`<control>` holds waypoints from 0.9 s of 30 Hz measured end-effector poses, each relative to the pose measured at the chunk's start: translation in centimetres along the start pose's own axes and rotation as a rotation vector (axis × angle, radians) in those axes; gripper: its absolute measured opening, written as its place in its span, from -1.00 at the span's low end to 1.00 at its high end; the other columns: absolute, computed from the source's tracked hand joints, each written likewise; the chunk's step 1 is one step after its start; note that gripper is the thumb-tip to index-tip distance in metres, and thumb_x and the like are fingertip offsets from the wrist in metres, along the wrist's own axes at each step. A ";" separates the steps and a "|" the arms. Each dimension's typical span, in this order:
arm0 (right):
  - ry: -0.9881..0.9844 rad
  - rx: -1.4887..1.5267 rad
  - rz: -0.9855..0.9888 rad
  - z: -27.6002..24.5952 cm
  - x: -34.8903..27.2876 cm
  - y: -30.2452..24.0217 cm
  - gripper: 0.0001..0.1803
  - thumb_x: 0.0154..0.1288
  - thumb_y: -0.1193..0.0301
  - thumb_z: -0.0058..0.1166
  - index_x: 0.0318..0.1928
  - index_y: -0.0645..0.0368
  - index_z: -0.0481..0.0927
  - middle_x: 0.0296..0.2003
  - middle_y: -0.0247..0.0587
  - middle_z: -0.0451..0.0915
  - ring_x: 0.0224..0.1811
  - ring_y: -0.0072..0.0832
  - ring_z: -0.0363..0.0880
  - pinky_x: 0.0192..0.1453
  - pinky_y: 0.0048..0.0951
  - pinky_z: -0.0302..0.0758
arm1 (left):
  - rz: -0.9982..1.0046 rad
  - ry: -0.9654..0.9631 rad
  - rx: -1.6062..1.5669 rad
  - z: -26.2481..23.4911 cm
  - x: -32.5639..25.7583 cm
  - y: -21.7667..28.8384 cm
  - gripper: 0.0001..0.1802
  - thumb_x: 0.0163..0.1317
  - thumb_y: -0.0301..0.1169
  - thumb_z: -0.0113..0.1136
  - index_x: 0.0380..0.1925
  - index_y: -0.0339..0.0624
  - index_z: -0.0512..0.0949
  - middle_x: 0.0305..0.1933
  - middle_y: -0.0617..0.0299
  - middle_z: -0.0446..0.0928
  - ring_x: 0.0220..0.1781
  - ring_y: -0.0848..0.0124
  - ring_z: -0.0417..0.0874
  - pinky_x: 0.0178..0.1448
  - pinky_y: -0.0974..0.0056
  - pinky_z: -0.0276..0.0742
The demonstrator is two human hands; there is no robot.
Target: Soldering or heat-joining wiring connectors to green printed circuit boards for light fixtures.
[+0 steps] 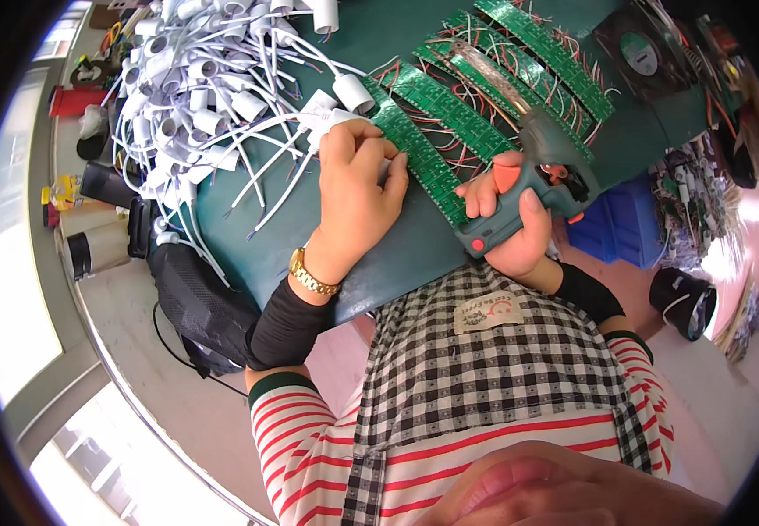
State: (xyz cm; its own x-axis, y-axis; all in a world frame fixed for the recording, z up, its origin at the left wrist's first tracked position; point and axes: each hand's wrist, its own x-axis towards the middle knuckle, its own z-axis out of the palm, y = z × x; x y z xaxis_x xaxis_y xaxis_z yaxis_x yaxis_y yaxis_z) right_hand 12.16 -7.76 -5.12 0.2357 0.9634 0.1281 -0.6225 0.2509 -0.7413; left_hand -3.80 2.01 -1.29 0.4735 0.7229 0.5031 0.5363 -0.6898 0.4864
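My left hand [358, 186], with a gold watch [311, 273] at the wrist, is closed at the near left edge of a green circuit board strip [419, 153]. Its fingers curl inward and hide most of what they pinch. Just beyond the knuckles lies a white plastic socket [330, 124] with white cable. My right hand [515, 219] wraps round the dark green handle of a soldering gun [533, 180] with an orange trigger. The gun's metal tip [489, 72] points away over the boards, toward the upper left.
Many white cabled sockets [209, 96] lie heaped at the left. More green boards [542, 48] with red and white wires spread beyond the gun. A black fan [641, 53] stands at the far right, a blue bin [616, 223] below the mat's [248, 197] right edge.
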 end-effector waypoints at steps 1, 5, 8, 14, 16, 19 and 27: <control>0.010 -0.004 0.003 0.2 -0.1 -0.2 -0.49 0.35 0.04 -0.31 0.12 0.13 0.26 -0.49 -0.32 0.37 -0.38 -0.46 0.37 0.02 -0.23 0.33 | 0.021 -0.005 0.107 0.2 -0.5 -0.4 -0.84 -0.14 -0.58 0.26 -0.48 -0.21 0.53 -0.21 0.16 0.40 -0.16 0.16 0.38 -0.08 0.17 0.31; 0.054 -0.035 0.029 0.4 0.1 -1.3 -0.48 0.34 0.02 -0.28 0.11 0.15 0.26 -0.49 -0.32 0.37 -0.38 -0.46 0.38 -0.03 -0.27 0.34 | 0.030 0.038 0.202 0.3 -1.2 -1.5 -0.81 -0.20 -0.55 0.25 -0.49 -0.13 0.55 -0.20 0.17 0.41 -0.09 0.15 0.34 0.01 0.16 0.18; 0.025 -0.031 0.080 -0.1 0.2 -2.4 -0.46 0.33 0.01 -0.25 0.11 0.16 0.25 -0.50 -0.33 0.37 -0.39 -0.46 0.37 -0.07 -0.30 0.35 | 0.023 0.068 0.224 0.2 -1.1 -1.4 -0.82 -0.20 -0.54 0.26 -0.49 -0.13 0.55 -0.17 0.15 0.42 -0.07 0.13 0.33 0.02 0.14 0.17; -0.151 -0.202 0.123 -2.4 -0.6 -5.2 -0.41 0.26 0.00 -0.07 0.09 0.20 0.24 -0.52 -0.29 0.39 -0.40 -0.43 0.39 -0.23 -0.36 0.39 | 0.068 0.064 0.210 0.6 -0.9 -1.9 -0.85 -0.19 -0.53 0.26 -0.52 -0.10 0.57 -0.25 0.29 0.44 -0.12 0.19 0.36 0.00 0.14 0.15; -0.145 -0.255 0.155 -2.5 -1.1 -5.7 -0.39 0.25 0.00 -0.03 0.07 0.24 0.24 -0.53 -0.26 0.39 -0.41 -0.42 0.40 -0.30 -0.41 0.40 | 0.066 0.064 0.269 0.6 -0.9 -1.8 -0.86 -0.19 -0.51 0.26 -0.53 -0.10 0.56 -0.26 0.29 0.44 -0.13 0.20 0.37 -0.01 0.13 0.15; -0.169 -0.327 0.257 -2.9 -2.1 -5.6 -0.44 0.25 0.11 0.02 0.06 0.30 0.29 -0.48 -0.22 0.42 -0.36 -0.43 0.44 -0.29 -0.40 0.42 | 0.049 0.058 0.305 0.7 -1.0 -1.8 -0.86 -0.20 -0.49 0.26 -0.54 -0.09 0.55 -0.27 0.29 0.45 -0.14 0.21 0.38 -0.01 0.14 0.15; -0.592 -0.863 0.202 -5.0 -3.2 -5.2 -0.49 0.26 0.42 -0.06 0.19 0.38 0.26 -0.28 -0.16 0.48 -0.31 -0.43 0.47 -0.15 -0.33 0.48 | 0.092 0.103 0.311 0.9 -1.1 -2.3 -0.85 -0.21 -0.51 0.25 -0.53 -0.11 0.55 -0.27 0.31 0.46 -0.19 0.25 0.40 -0.04 0.15 0.19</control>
State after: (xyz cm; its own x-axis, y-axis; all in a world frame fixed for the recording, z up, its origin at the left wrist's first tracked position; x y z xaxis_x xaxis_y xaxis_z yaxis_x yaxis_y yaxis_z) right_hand 18.33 -12.65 -4.97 -0.3579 0.9304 0.0788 0.1847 0.1533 -0.9708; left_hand -4.93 2.82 -3.60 0.4655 0.6392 0.6121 0.6896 -0.6955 0.2018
